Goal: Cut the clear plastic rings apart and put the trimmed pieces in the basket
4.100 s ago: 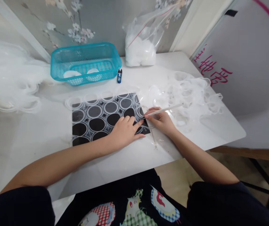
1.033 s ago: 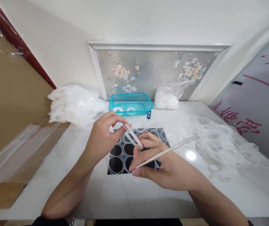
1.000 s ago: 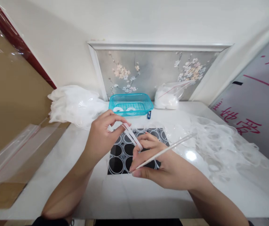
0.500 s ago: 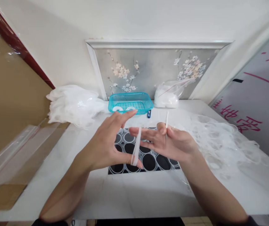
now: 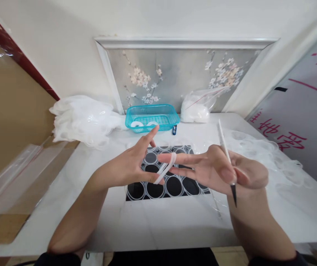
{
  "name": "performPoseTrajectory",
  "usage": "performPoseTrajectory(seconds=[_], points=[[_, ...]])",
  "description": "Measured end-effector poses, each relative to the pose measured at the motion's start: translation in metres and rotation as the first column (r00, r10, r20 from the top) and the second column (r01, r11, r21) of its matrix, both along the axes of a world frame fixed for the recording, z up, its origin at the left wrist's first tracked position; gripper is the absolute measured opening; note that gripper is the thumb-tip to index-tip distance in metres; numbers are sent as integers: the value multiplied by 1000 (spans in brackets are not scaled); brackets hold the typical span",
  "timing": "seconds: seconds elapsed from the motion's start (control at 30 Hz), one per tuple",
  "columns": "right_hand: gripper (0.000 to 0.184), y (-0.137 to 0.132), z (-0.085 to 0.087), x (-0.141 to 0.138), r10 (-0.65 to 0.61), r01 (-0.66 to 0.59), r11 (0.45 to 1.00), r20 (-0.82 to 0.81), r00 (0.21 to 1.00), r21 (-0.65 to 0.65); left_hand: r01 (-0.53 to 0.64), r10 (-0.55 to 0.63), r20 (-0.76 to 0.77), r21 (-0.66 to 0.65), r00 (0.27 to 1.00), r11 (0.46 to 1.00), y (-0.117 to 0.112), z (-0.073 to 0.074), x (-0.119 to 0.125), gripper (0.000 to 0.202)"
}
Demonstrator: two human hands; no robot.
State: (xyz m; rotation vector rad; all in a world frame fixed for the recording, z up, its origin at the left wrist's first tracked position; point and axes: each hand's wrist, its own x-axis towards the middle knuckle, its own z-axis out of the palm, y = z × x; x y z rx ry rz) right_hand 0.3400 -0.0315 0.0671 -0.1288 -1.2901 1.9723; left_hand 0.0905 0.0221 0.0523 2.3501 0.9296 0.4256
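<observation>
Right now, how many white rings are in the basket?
2: a left ring and a right ring, side by side near the front of the basket. More may be hidden.

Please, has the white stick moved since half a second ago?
Yes. Against the blue basket, the white stick in the right hand has moved to the right.

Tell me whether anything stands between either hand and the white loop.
Nothing visible does: the white loop spans from the thumb of the left hand to a finger of the right hand, touching both. The dark-tipped white stick in the right hand is apart from the loop, and the circle-patterned sheet lies below.
</observation>
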Motion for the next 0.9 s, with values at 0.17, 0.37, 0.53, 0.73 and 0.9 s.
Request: performPoseTrajectory(seconds=[0.17, 0.37, 0.53, 0.73, 0.9], points=[[9, -4, -1, 3, -126, 117, 985, 67, 990, 127, -111, 74, 207, 176, 975, 978, 5, -6, 8, 96], [8, -5, 3, 8, -215, 107, 906, 227, 950, 410, -357, 160, 582, 241, 797, 903, 7, 0, 13, 80], [9, -9, 3, 5, -312, 136, 830, 249, 917, 542, -371, 62, 660, 339, 749, 864, -1, 7, 12, 45], [13, -15, 7, 12, -350, 105, 802, 320, 880, 588, -400, -96, 719, 486, 688, 777, -4, 8, 12, 33], [13, -13, 6, 13, -322, 68, 795, 325, 889, 602, -395, -110, 706, 510, 700, 764, -9, 11, 12, 36]])
